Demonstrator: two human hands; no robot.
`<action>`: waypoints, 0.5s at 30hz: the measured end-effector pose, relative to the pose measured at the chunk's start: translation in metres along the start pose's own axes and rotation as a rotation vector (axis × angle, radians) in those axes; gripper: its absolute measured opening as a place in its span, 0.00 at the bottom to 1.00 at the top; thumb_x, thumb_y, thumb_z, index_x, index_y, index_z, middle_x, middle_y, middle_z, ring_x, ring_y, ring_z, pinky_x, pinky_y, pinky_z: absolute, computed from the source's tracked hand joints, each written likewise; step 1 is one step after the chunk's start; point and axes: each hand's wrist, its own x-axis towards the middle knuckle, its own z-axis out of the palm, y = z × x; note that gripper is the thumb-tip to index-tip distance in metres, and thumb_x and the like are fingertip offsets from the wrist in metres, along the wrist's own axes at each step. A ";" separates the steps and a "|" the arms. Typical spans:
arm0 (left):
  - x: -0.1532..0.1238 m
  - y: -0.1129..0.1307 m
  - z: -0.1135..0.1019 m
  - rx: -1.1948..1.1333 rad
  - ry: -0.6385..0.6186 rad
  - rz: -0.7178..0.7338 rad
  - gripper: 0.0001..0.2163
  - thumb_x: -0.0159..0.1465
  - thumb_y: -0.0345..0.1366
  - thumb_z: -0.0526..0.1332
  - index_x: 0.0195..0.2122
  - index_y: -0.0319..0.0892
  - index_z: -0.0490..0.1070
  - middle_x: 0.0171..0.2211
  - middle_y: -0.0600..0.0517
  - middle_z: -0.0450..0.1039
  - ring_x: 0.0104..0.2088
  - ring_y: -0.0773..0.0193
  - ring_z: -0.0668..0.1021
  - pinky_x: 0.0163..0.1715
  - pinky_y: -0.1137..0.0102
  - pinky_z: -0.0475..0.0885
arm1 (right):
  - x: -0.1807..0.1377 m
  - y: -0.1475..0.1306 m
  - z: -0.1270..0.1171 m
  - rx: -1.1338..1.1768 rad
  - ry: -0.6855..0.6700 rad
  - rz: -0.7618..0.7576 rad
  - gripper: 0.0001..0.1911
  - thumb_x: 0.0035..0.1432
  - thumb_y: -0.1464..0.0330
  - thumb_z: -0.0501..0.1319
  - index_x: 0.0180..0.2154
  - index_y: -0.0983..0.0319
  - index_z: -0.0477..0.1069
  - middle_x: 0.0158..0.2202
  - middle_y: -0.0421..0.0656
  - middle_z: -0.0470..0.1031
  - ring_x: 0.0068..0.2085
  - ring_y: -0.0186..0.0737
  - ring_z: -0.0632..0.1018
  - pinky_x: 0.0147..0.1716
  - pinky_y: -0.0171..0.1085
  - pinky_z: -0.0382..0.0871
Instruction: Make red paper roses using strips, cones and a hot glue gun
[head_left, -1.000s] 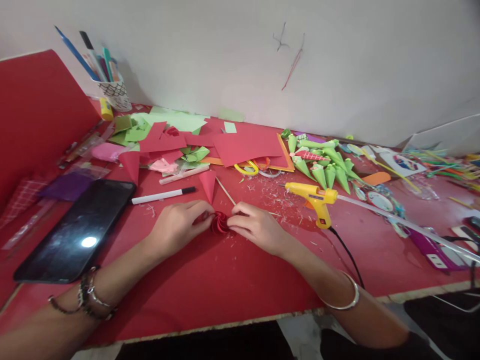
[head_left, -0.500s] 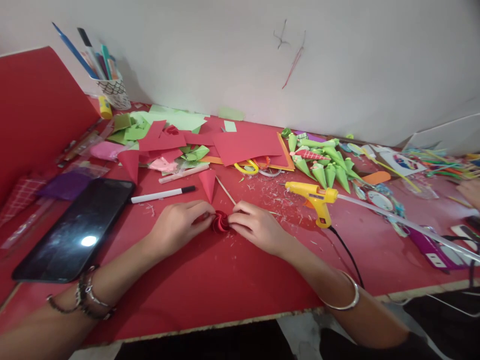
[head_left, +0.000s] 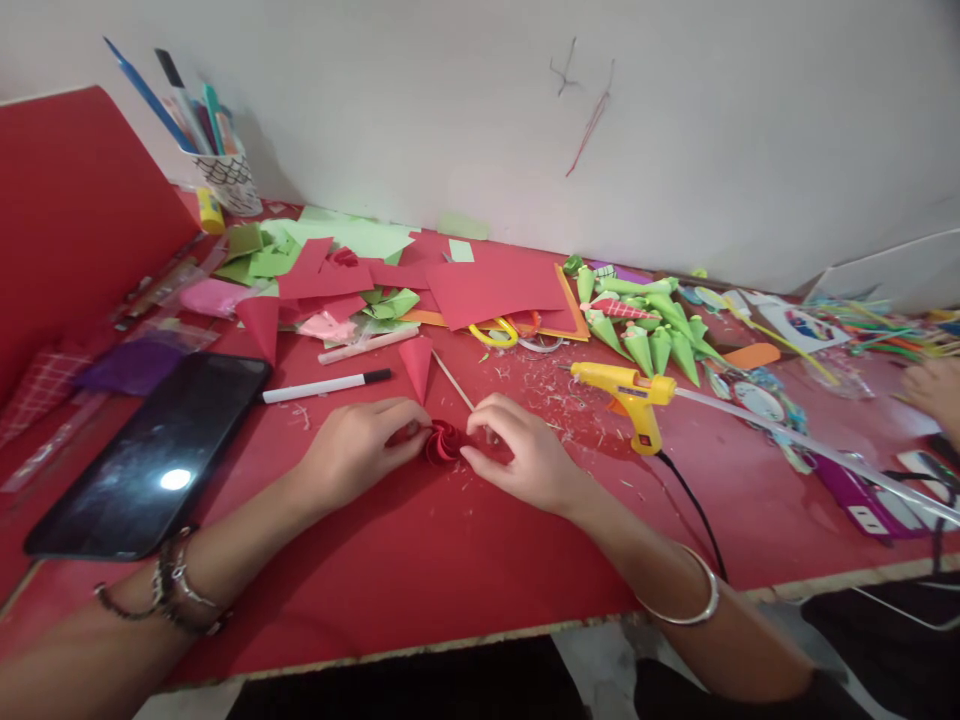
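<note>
A red spiral paper flower (head_left: 442, 444) rests on the red table between my hands. My left hand (head_left: 367, 440) pinches its left side between thumb and fingers. On the other side, my right hand (head_left: 525, 455) has thumb and index finger parted; the thumb tip is close to the flower, and whether it touches I cannot tell. A thin wooden stick (head_left: 452, 379) lies behind, its near end at my right fingers. Just beyond the flower is a red paper cone (head_left: 416, 366). To the right lies a yellow glue gun (head_left: 630, 395) with a long clear glue stick in it.
A phone (head_left: 146, 460) and a marker (head_left: 326, 386) lie to the left. Paper scraps (head_left: 330, 275), yellow-handled scissors (head_left: 495, 333) and several green paper cones (head_left: 660, 345) fill the back. A pen cup (head_left: 227, 180) stands by the wall. Another person's hand (head_left: 934, 390) appears at far right.
My right fingers have drawn slightly away from the flower and spread apart. My left hand keeps its pinch. The other person's hand at far right has moved further into view.
</note>
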 end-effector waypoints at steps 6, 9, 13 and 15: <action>0.000 0.001 0.000 0.009 0.015 -0.008 0.05 0.59 0.35 0.54 0.30 0.41 0.68 0.23 0.57 0.71 0.22 0.72 0.70 0.20 0.79 0.59 | -0.002 -0.006 0.007 0.002 0.050 -0.041 0.08 0.55 0.65 0.56 0.33 0.63 0.68 0.32 0.42 0.67 0.32 0.33 0.70 0.31 0.31 0.64; 0.000 0.001 0.000 0.000 0.007 -0.020 0.05 0.58 0.34 0.54 0.30 0.42 0.68 0.24 0.57 0.71 0.22 0.72 0.71 0.21 0.79 0.60 | -0.002 -0.007 0.010 -0.019 0.095 -0.047 0.09 0.55 0.64 0.57 0.34 0.63 0.70 0.31 0.42 0.68 0.31 0.33 0.71 0.31 0.32 0.65; 0.000 0.001 0.000 -0.009 0.010 -0.022 0.05 0.58 0.34 0.55 0.30 0.42 0.68 0.24 0.57 0.71 0.22 0.71 0.71 0.21 0.79 0.60 | -0.002 -0.008 0.013 -0.059 0.133 -0.050 0.10 0.54 0.64 0.58 0.34 0.63 0.71 0.30 0.42 0.68 0.30 0.32 0.71 0.30 0.31 0.65; -0.001 0.001 0.001 -0.015 0.011 -0.020 0.05 0.58 0.35 0.55 0.30 0.42 0.68 0.24 0.57 0.71 0.22 0.72 0.71 0.21 0.79 0.60 | -0.002 -0.008 0.015 -0.077 0.141 -0.050 0.09 0.55 0.64 0.57 0.33 0.63 0.72 0.30 0.42 0.68 0.30 0.32 0.71 0.30 0.31 0.65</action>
